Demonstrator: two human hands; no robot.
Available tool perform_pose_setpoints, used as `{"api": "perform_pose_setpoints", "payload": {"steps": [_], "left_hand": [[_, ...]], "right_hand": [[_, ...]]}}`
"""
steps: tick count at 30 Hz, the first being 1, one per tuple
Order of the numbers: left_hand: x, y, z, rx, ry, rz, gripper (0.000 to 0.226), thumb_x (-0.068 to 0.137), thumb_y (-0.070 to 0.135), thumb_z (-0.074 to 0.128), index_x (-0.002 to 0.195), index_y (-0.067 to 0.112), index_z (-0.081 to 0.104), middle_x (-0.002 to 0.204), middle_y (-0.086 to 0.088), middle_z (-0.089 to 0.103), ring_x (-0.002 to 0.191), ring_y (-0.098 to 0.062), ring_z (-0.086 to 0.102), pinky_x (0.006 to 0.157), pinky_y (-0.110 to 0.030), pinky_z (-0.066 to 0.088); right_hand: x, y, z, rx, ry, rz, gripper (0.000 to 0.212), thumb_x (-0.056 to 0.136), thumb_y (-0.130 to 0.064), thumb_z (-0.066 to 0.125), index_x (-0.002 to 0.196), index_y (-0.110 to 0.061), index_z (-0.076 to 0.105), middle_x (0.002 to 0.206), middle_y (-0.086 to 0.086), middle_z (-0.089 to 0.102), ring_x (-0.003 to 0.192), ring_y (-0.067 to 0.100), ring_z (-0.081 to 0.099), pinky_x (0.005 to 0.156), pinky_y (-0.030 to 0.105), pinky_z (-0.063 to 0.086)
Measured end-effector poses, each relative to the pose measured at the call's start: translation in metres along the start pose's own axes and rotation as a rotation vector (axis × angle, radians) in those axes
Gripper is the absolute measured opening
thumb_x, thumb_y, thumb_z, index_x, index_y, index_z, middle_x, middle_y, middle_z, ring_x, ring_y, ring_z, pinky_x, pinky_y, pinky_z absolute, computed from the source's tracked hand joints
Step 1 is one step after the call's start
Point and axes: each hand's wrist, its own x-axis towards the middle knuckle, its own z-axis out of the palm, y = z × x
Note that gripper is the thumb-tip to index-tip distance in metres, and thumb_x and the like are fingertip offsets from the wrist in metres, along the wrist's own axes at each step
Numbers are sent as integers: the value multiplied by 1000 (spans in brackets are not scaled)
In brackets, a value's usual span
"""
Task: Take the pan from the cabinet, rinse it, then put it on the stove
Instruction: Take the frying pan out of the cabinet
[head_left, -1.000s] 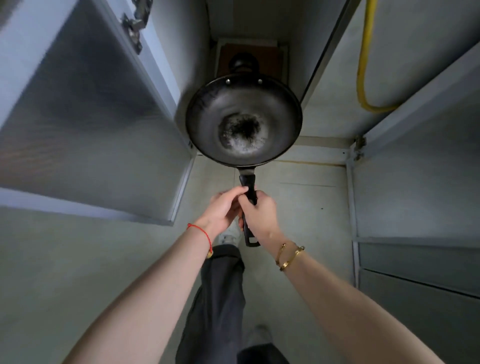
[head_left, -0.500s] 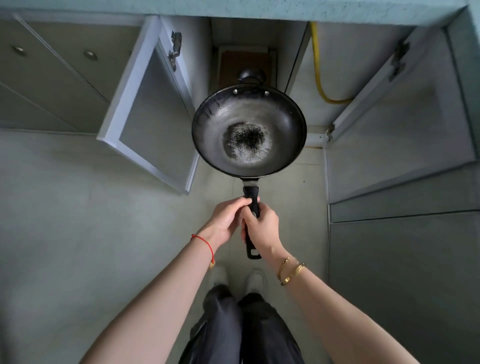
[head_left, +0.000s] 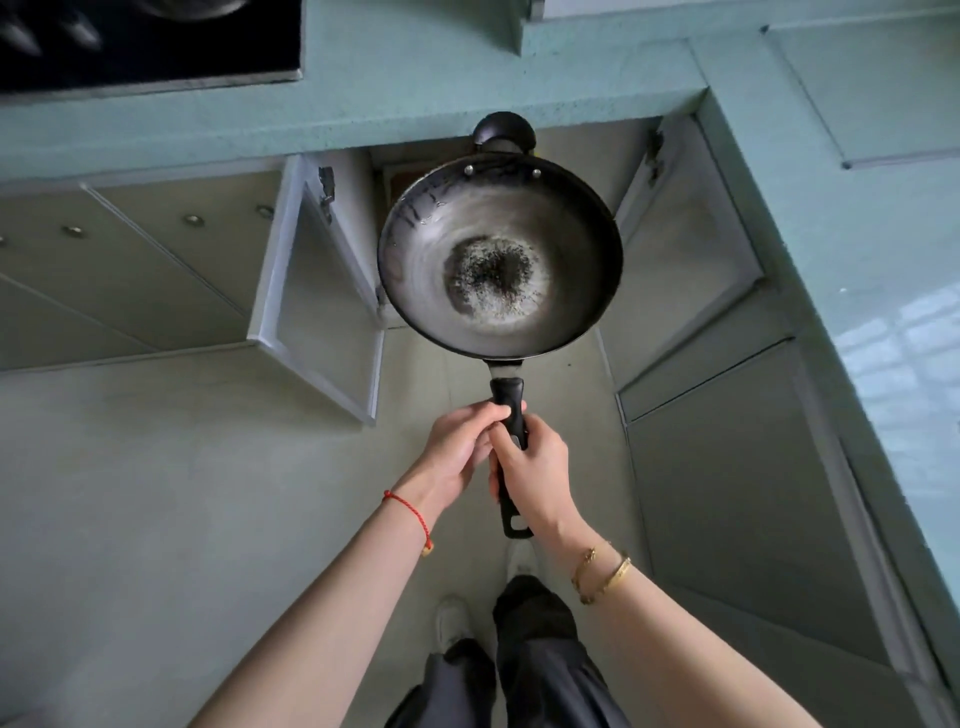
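I have the left grip and right grip both curled round the handle of the pan. As I lift, its far rim could clip the surface edge and twist loose

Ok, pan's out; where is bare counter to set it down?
Bare counter runs right of the stove, above the open cabinet doors, and on round the corner down the right side. The stove's far edge carries something metal. Between the doors is tight for the pan.
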Motion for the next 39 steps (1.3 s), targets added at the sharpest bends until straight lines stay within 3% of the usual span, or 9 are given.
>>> {"api": "perform_pose_setpoints", "payload": {"steps": [2, 8, 14, 19, 28, 31, 35, 37, 39], "left_hand": [[-17, 9, 7, 28, -50, 17, 29, 93, 2, 52, 116, -11, 64, 60, 2, 72, 46, -5, 63, 43, -12, 45], [-48, 28, 29, 62, -165, 48, 28, 91, -2, 55, 115, -13, 64, 89, -8, 76, 73, -10, 72, 63, -16, 55], [-63, 51, 67, 142, -293, 39, 24, 92, -1, 55, 112, -10, 66, 83, -3, 78, 69, -7, 73, 64, -16, 55], [-55, 67, 109, 226, -372, 20, 23, 92, 0, 56, 111, -8, 66, 84, -3, 77, 70, -7, 72, 66, -16, 55], [-4, 96, 220, 333, -455, -9, 22, 91, 1, 57, 109, -8, 66, 78, -2, 77, 66, -6, 71, 64, -15, 55], [18, 107, 262, 396, -472, -33, 12, 93, -2, 56, 89, 0, 67, 62, 2, 74, 55, -2, 68, 54, -12, 51], [47, 117, 315, 404, -507, -45, 33, 85, 5, 66, 113, -13, 64, 91, -12, 75, 71, -11, 73, 67, -19, 58], [60, 123, 339, 406, -527, -70, 45, 79, 7, 69, 117, -17, 60, 90, -14, 74, 71, -14, 73, 69, -21, 59], [75, 124, 359, 409, -571, -103, 46, 77, 7, 70, 117, -14, 60, 90, -15, 73, 69, -14, 72, 68, -21, 59]], "right_hand": [[-16, -14, -6, 27, 36, -14, 26, 92, -18, 55, 79, 4, 49, 48, 12, 57, 34, 21, 51, 41, 31, 44], [-56, -47, -28, 81, 148, -51, 24, 92, -14, 54, 72, -5, 44, 45, 11, 55, 34, 23, 51, 39, 31, 42], [-70, -75, -54, 165, 277, -35, 24, 93, -15, 55, 74, -5, 46, 48, 10, 55, 36, 25, 52, 38, 29, 41], [-59, -89, -84, 201, 375, -18, 30, 93, -16, 56, 80, 11, 47, 49, 10, 56, 37, 25, 54, 38, 29, 42], [3, -107, -169, 296, 531, 6, 30, 92, -18, 57, 80, 9, 50, 53, 11, 57, 39, 25, 54, 42, 36, 45], [32, -112, -202, 307, 592, 12, 28, 91, -22, 59, 80, 3, 53, 57, 12, 60, 44, 24, 56, 45, 42, 49], [68, -116, -241, 283, 683, 20, 21, 93, -20, 60, 76, -8, 57, 65, 11, 65, 51, 23, 60, 48, 29, 49], [84, -120, -257, 289, 725, 21, 20, 94, -21, 60, 75, -13, 57, 70, 13, 68, 60, 31, 64, 53, 30, 50], [97, -123, -271, 306, 761, 27, 21, 95, -20, 59, 75, -18, 56, 70, 6, 65, 61, 22, 61, 53, 18, 47]]}}
